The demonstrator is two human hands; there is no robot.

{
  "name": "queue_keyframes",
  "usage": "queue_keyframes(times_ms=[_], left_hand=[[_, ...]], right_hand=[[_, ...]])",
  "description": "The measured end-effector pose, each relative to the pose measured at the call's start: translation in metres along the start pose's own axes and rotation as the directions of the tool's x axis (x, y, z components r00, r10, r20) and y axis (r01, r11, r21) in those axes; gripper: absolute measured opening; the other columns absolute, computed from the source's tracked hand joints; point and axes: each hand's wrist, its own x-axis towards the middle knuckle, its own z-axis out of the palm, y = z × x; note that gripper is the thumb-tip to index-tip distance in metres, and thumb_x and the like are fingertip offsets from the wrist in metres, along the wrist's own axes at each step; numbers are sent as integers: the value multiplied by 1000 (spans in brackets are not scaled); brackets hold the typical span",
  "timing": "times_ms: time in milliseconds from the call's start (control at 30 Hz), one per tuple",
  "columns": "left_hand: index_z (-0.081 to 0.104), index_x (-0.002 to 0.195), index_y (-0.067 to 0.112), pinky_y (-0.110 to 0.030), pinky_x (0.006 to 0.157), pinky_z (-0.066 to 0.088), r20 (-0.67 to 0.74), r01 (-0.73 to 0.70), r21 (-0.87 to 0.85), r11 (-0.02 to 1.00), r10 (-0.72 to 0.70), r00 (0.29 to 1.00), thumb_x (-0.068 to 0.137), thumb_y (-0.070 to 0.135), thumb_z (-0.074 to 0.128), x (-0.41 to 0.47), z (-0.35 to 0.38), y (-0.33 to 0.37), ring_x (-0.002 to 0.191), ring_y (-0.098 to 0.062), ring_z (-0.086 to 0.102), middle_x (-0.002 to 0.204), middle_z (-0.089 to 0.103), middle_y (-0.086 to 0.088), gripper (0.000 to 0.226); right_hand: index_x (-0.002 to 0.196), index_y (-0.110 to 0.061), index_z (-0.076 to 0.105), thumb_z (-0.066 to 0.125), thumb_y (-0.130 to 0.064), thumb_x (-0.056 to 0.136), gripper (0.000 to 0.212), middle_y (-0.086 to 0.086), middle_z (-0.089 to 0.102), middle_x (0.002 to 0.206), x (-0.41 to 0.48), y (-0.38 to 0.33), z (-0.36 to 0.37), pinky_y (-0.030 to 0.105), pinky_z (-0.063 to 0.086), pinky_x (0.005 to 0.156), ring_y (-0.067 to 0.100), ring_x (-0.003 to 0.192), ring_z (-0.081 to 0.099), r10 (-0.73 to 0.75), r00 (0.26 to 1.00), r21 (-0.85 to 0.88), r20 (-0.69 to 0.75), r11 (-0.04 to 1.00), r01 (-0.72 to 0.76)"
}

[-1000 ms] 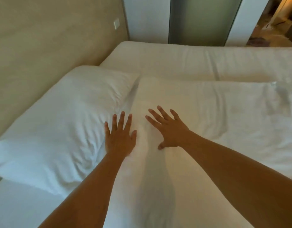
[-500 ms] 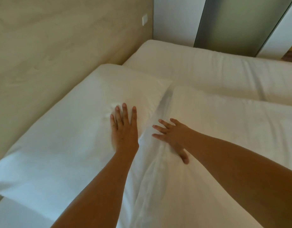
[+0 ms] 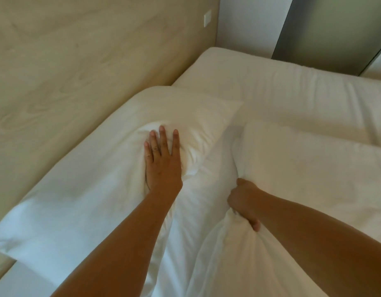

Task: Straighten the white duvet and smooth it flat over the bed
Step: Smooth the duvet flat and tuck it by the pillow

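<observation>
The white duvet (image 3: 303, 172) covers the right side of the bed, its left edge bunched into folds. My right hand (image 3: 244, 200) is closed on that bunched edge of the duvet. A white pillow (image 3: 88, 189) lies on the left against the headboard. My left hand (image 3: 161, 159) presses flat on the pillow with fingers spread, denting it. A strip of white sheet shows between pillow and duvet.
A light wooden headboard (image 3: 67, 71) runs along the left, with a white wall switch (image 3: 207, 17) on it. A second made-up mattress (image 3: 292, 88) lies beyond. A grey-green panel (image 3: 331, 28) stands at the back right.
My left hand slid further onto the pillow and pressed in. My right hand went from lying open on the duvet to gripping its edge and pulling it toward me.
</observation>
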Motion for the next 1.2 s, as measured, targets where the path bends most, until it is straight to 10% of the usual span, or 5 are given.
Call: queue_keyframes(times_ms=[200, 667, 933, 1033, 1200], left_hand=[[-27, 148, 12, -51, 119, 3, -23, 4, -3, 1000, -4, 1000, 81, 39, 67, 7, -18, -16, 146, -42, -12, 155, -25, -24, 118], [-24, 149, 16, -52, 119, 7, -18, 15, -137, 990, -18, 1000, 82, 39, 64, 46, -59, -65, 146, -42, -6, 157, -22, -21, 113], [-22, 150, 15, -52, 119, 3, -24, -8, -156, 988, 4, 1000, 77, 40, 69, 55, -52, -72, 146, -42, -6, 158, -19, -20, 119], [-20, 150, 12, -53, 119, 3, -27, -22, -156, 987, 18, 999, 79, 40, 66, 48, -41, -62, 146, -44, -6, 158, -18, -22, 115], [-13, 150, 1, -52, 119, 6, -11, -2, -152, 988, 0, 1000, 88, 31, 60, 50, -49, -57, 145, -46, -8, 156, -20, -26, 101]], right_hand=[[108, -13, 67, 90, -40, 58, 61, 5, 67, 111, -14, 4, -15, 32, 49, 80, 24, 99, 65, -18, 1000, 7, -1, 1000, 18], [91, -16, 59, 85, -35, 70, 39, -3, 47, 67, -46, 47, -151, 22, 35, 54, 15, 60, 45, -54, 989, 62, -137, 996, 63], [109, -23, 67, 85, -43, 65, 52, -4, 65, 114, 61, 8, -94, 36, 18, 117, 18, 117, 55, 13, 955, 82, -298, 997, 12], [87, -18, 66, 87, -42, 62, 40, -5, 61, 79, 60, 15, -104, 33, 48, 87, 21, 88, 62, -5, 948, 148, -318, 987, 55], [65, -13, 56, 89, -35, 58, 41, -3, 54, 65, 40, 32, -136, 26, 38, 51, 15, 59, 51, -30, 954, 141, -297, 987, 75]])
